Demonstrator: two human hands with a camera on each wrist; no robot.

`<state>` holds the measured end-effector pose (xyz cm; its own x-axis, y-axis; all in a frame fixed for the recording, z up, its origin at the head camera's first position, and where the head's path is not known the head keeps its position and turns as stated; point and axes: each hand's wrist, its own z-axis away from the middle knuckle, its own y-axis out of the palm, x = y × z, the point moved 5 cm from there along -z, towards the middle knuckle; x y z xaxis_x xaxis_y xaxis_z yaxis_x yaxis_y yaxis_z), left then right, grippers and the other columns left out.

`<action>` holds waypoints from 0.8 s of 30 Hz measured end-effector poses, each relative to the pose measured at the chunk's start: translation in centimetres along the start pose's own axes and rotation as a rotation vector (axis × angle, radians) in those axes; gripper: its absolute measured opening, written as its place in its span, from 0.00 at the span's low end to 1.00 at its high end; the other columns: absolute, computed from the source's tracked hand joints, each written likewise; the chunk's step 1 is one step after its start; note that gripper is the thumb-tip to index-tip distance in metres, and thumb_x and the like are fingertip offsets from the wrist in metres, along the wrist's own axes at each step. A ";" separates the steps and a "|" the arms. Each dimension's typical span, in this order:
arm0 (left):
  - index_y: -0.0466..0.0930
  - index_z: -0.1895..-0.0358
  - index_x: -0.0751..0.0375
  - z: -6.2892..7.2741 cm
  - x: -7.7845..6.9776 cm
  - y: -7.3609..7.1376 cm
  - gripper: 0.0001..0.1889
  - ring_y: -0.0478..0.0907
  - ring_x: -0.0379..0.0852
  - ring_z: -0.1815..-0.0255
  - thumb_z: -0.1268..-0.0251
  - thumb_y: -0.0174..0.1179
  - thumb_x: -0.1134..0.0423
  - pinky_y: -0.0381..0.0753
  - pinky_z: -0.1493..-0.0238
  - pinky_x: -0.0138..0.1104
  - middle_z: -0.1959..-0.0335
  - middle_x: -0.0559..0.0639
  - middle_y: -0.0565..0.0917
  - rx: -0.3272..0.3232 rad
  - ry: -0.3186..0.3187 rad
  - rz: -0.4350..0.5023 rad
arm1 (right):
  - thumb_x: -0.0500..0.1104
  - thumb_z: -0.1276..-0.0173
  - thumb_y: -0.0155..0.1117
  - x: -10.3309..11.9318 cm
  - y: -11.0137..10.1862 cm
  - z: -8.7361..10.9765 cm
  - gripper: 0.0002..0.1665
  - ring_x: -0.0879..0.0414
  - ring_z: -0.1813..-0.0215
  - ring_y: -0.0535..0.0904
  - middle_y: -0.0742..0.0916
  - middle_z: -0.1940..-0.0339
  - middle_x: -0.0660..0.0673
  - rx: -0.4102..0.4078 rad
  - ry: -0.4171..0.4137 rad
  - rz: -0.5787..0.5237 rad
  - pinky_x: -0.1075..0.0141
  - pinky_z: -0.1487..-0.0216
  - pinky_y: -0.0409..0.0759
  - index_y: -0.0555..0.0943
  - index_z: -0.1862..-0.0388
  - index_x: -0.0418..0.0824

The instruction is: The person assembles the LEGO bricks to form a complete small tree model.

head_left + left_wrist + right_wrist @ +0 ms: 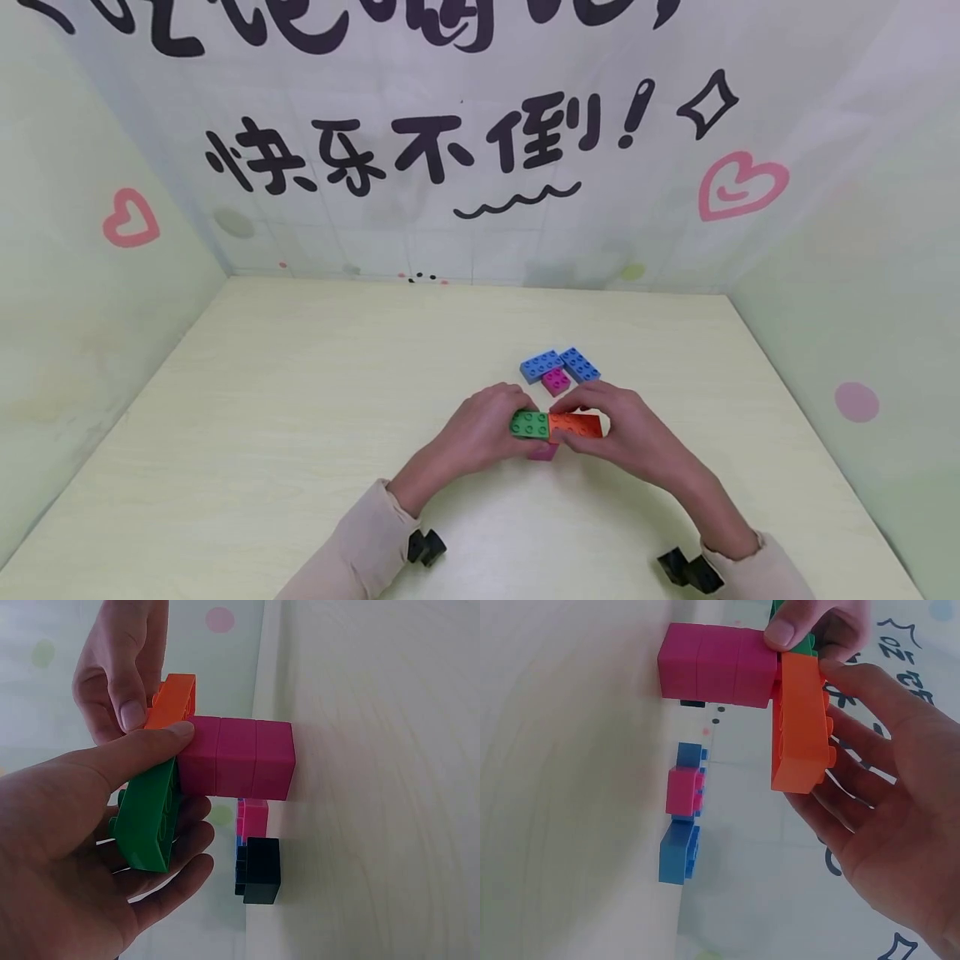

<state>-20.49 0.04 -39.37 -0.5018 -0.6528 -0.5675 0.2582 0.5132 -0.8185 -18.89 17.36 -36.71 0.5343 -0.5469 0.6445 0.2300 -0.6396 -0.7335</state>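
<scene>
A green brick (530, 424) and an orange brick (576, 426) lie end to end on top of a column of pink bricks (237, 757), making a T shape. My left hand (483, 429) holds the green brick, its thumb by the top of the pink column and its other fingers behind. The right hand (633, 429) pinches the orange brick near the joint between thumb and fingers. In the right wrist view, the orange brick (801, 724) juts out over bare space with its studs facing up. Whether the pink column touches the table cannot be made out.
Just beyond the hands, two blue bricks (542, 365) and a small pink brick (556, 381) lie close together on the pale table (300, 400). Printed walls (465, 242) stand at the back and both sides.
</scene>
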 end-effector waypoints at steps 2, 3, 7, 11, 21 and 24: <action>0.84 0.56 0.55 0.0 0.0 0.0 0.22 0.71 0.37 0.67 0.49 0.74 0.45 0.72 0.67 0.28 0.66 0.40 0.78 0.007 -0.004 -0.003 | 0.45 0.43 0.78 -0.1 0.1 0.0 0.17 0.61 0.56 0.78 0.85 0.59 0.61 -0.015 -0.005 0.002 0.64 0.57 0.80 0.84 0.55 0.52; 0.84 0.56 0.55 0.0 0.0 0.1 0.23 0.71 0.37 0.66 0.49 0.74 0.44 0.72 0.67 0.28 0.66 0.40 0.78 0.010 -0.006 -0.004 | 0.45 0.43 0.78 -0.1 0.1 -0.1 0.17 0.61 0.56 0.78 0.85 0.59 0.61 -0.018 -0.008 0.000 0.63 0.57 0.80 0.84 0.55 0.52; 0.84 0.55 0.55 0.0 0.1 0.1 0.23 0.71 0.37 0.66 0.48 0.73 0.44 0.72 0.67 0.28 0.65 0.40 0.78 0.014 -0.012 -0.004 | 0.44 0.44 0.78 -0.3 0.2 -0.1 0.18 0.61 0.55 0.78 0.85 0.59 0.61 -0.020 -0.007 0.004 0.64 0.57 0.81 0.84 0.55 0.52; 0.84 0.56 0.55 0.0 0.1 0.1 0.22 0.71 0.37 0.66 0.48 0.74 0.46 0.72 0.67 0.28 0.66 0.40 0.79 0.009 -0.010 -0.002 | 0.43 0.44 0.78 -0.2 0.3 -0.2 0.18 0.60 0.54 0.78 0.85 0.58 0.60 -0.011 0.002 0.005 0.64 0.57 0.81 0.85 0.55 0.51; 0.84 0.55 0.55 0.0 0.2 0.2 0.22 0.71 0.37 0.66 0.48 0.74 0.45 0.72 0.67 0.28 0.65 0.40 0.79 0.007 -0.010 -0.004 | 0.42 0.43 0.77 0.0 0.4 -0.2 0.17 0.60 0.55 0.78 0.84 0.57 0.58 0.003 0.023 0.017 0.65 0.57 0.81 0.85 0.55 0.49; 0.84 0.55 0.55 -0.1 0.2 0.2 0.23 0.71 0.37 0.66 0.48 0.73 0.44 0.72 0.67 0.28 0.65 0.40 0.78 0.009 -0.010 -0.003 | 0.44 0.42 0.77 0.0 0.5 -0.1 0.17 0.60 0.56 0.78 0.84 0.57 0.58 0.014 0.039 0.033 0.66 0.58 0.80 0.84 0.53 0.50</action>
<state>-20.57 0.05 -39.63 -0.4944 -0.6596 -0.5661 0.2639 0.5066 -0.8208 -18.90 16.99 -37.06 0.5100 -0.5885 0.6274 0.2244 -0.6131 -0.7575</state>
